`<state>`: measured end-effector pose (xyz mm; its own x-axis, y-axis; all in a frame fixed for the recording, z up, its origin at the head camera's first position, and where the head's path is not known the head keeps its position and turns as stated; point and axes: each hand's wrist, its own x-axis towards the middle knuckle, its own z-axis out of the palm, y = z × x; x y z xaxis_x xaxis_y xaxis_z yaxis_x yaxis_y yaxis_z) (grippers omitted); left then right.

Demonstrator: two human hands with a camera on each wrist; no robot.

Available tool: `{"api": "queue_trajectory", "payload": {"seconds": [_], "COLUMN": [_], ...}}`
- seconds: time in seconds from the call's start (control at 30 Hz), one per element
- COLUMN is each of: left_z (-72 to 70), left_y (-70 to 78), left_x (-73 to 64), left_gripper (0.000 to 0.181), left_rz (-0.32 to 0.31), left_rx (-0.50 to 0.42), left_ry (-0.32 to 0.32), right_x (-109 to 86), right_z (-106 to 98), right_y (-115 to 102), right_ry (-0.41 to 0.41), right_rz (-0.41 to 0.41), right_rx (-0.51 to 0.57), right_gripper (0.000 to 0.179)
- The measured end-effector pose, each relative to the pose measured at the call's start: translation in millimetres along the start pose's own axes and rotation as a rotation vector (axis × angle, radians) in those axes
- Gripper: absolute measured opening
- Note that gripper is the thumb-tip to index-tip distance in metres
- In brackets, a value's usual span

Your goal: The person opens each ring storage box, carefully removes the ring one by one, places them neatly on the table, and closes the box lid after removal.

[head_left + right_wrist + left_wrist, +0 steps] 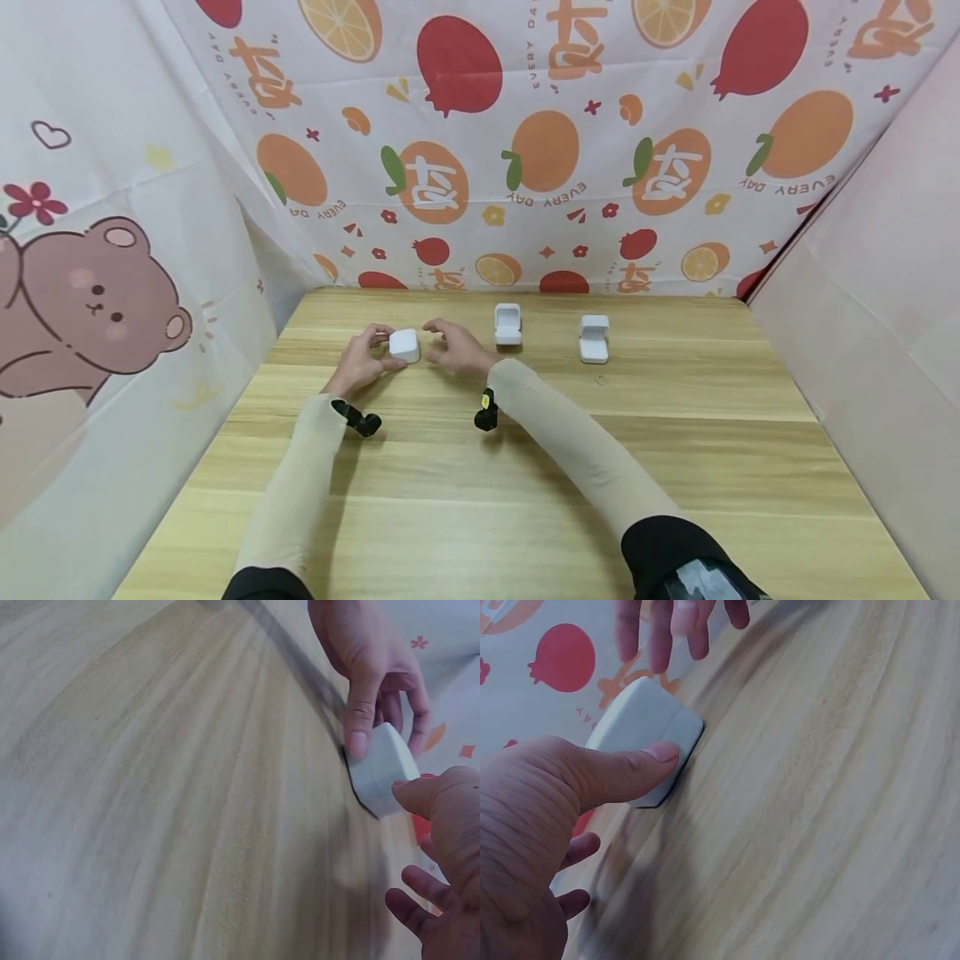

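Observation:
A small white ring box [404,345] with its lid closed sits on the wooden table at the left. My left hand [362,362] grips it from the left; in the left wrist view its thumb [641,769] presses the near side of the box. To the right of the box is my right hand [459,350], fingers spread and apart from it in the head view. The right thumb [420,795] overlaps the box's edge in the right wrist view.
Two white ring boxes stand with lids raised: one at the back centre [507,325], another farther right [594,340]. In front of the latter lies a small thin ring [601,380]. A fruit-printed cloth [495,150] hangs along the back edge of the table [450,517].

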<state>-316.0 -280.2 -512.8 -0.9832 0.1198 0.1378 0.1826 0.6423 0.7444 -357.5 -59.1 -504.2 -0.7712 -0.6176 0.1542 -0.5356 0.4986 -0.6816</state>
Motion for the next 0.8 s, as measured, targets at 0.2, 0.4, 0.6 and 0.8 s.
{"api": "queue_trajectory", "payload": {"seconds": [0.2, 0.4, 0.6, 0.8], "left_z": [3.6, 8.0, 10.7, 12.9], "left_y": [6.8, 4.4, 7.1, 11.5], "left_x": [-1.2, 1.2, -2.2, -4.0], "left_gripper": [0.059, 0.057, 0.056, 0.056], "left_rz": [0.01, 0.037, 0.045, 0.025], "left_rx": [-0.022, -0.055, -0.07, -0.038], "left_ry": [-0.02, -0.018, -0.014, -0.001], "right_x": [-1.8, 0.1, 2.6, 3.7], "right_z": [2, 5, 8, 9], "right_y": [-9, -12, -13, -12], "right_ry": [-0.006, 0.001, -0.012, -0.01], "right_rz": [-0.009, -0.008, 0.009, 0.026], "right_rx": [-0.03, -0.063, -0.092, -0.068], "right_gripper": [0.055, 0.051, 0.045, 0.038]}}
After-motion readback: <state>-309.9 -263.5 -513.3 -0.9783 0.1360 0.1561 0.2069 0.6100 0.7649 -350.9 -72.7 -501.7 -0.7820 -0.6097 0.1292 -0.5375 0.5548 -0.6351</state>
